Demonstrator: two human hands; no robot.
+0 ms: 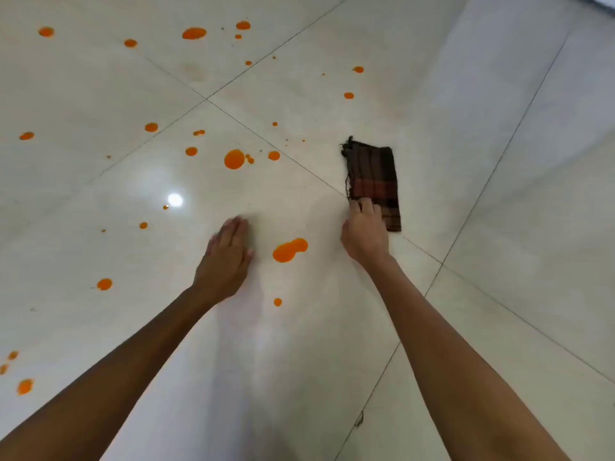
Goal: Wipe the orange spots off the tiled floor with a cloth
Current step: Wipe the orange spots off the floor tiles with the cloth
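Brown checked cloth (372,181) lies folded flat on the pale tiled floor (482,128), no writing on it. Right hand (366,234) rests open on its near edge, gripping nothing. Left of the cloth, orange spots (289,250) scatter; left hand (226,257) is pressed flat, empty.

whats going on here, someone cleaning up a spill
A person is leaning over a pale tiled floor dotted with orange spots. The right hand rests its fingers on the near end of a folded dark cloth, no firm grip yet. The left hand lies flat on the tile. Nothing looks wiped; a large blob sits between the hands.
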